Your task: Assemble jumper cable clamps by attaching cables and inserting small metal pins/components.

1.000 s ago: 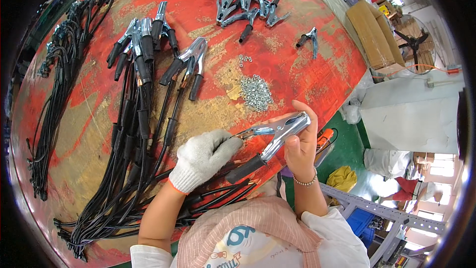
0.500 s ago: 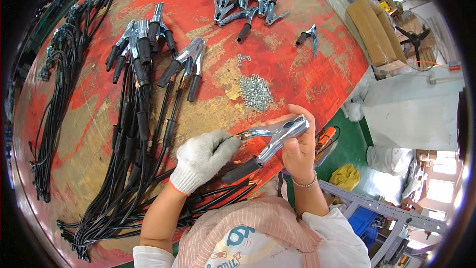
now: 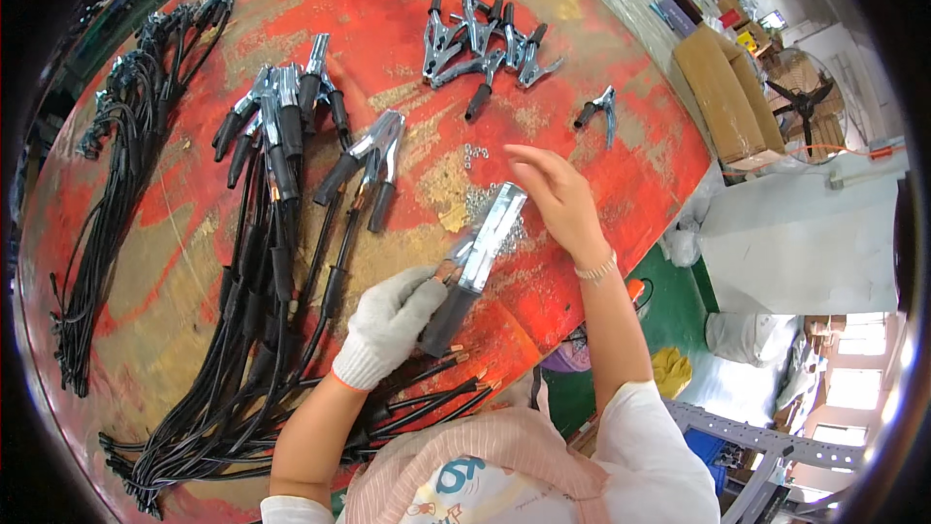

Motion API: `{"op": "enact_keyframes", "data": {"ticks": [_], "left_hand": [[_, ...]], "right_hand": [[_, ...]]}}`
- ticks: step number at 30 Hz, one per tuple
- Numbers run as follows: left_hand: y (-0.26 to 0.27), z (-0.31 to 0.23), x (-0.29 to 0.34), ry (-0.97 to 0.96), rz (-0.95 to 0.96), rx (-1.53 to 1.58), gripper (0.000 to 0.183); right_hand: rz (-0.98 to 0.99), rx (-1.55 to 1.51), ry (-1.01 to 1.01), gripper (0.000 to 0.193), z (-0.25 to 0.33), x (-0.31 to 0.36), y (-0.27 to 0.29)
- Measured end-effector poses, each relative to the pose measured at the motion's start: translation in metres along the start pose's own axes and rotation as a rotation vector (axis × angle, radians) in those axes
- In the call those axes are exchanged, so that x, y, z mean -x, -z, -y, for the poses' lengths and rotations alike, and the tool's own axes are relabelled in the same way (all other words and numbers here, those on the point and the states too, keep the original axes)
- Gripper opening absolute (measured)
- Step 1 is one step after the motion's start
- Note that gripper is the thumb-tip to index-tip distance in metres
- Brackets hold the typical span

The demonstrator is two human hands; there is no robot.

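Observation:
My left hand [image 3: 393, 316], in a white knitted glove, is closed on a large silver spring clamp [image 3: 495, 233] with a black handle sleeve. A copper cable end [image 3: 447, 273] shows at its fingertips beside the clamp. My bare right hand [image 3: 561, 196] is off the clamp, fingers stretched toward a few loose nuts [image 3: 473, 152]. Behind the clamp lies a pile of small metal nuts [image 3: 514, 233], partly hidden by it. To the left, another clamp [image 3: 376, 141] rests on the table with black cable attached.
Clamps joined to black cables [image 3: 281, 112] lie left of centre, with another cable bundle [image 3: 126, 194] farther left. Several loose clamps [image 3: 480, 39] sit at the far side, and a single clamp [image 3: 598, 112] lies farther right. Bare-ended cables [image 3: 427, 408] lie near my body.
My right hand has let go of the clamp and moved away toward the nuts. The clamp has swung more upright in my left hand. The whole view has shifted slightly.

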State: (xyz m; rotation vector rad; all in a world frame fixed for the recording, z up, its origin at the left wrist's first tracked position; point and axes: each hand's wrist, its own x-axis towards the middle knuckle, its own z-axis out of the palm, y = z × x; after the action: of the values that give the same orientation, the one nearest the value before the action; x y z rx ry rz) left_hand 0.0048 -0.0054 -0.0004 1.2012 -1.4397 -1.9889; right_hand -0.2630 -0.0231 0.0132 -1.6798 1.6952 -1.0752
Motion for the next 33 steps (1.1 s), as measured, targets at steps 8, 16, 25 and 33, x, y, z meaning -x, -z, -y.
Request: {"op": "enact_keyframes", "data": {"ticks": [8,16,25,33], "left_hand": [[0.021,0.0,-0.008,0.12,-0.081,0.513,0.032],[0.015,0.004,-0.01,0.133,-0.065,0.414,0.032],[0.012,0.007,-0.015,0.167,-0.094,0.362,0.033],[0.007,0.006,-0.019,0.206,-0.168,0.34,0.031]], "right_hand": [[0.091,0.316,0.047,0.019,-0.033,-0.034,-0.001],[0.1,0.391,0.09,0.039,-0.03,0.042,-0.013],[0.292,0.745,0.152,0.065,-0.035,0.08,0.001],[0.117,0.662,0.085,0.055,-0.035,0.1,0.011]]}}
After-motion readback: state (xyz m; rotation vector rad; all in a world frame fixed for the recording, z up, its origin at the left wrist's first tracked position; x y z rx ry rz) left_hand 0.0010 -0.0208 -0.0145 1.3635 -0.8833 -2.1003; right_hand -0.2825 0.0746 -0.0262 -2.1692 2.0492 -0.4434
